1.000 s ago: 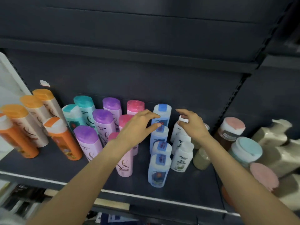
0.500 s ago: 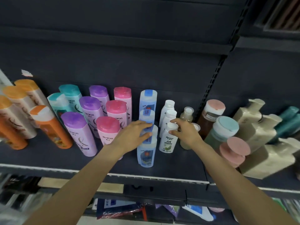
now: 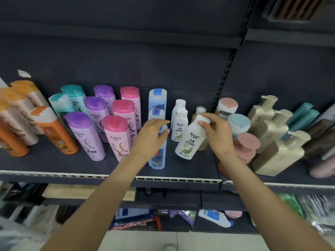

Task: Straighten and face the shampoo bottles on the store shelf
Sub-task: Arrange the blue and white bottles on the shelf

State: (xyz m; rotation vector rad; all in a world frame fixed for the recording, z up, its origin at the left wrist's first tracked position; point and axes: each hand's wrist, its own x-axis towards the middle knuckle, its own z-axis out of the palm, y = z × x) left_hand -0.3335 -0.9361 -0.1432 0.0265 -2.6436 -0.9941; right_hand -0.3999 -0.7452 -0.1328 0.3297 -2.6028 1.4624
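On the dark shelf (image 3: 54, 165) stand rows of shampoo bottles: orange (image 3: 56, 131), teal (image 3: 72, 98), purple (image 3: 85, 134), pink (image 3: 117, 136), pale blue (image 3: 157, 100) and small white ones (image 3: 179, 127). My right hand (image 3: 215, 134) grips the cap of the front white bottle (image 3: 189, 142), which tilts left at its base. My left hand (image 3: 150, 136) rests with curled fingers on the top of the front blue bottle (image 3: 157, 156), hiding its cap.
Right of the shelf upright stand round jars with pink (image 3: 227, 105) and pale blue lids (image 3: 239, 122), then beige pump bottles (image 3: 277, 151) and teal bottles (image 3: 304, 115). A lower shelf holds bags and a white bottle (image 3: 215, 217). An upper shelf overhangs.
Both hands came forward from the back bottles to the front ones. My right hand took the front white bottle by its cap and tipped it. The camera view shifted right.
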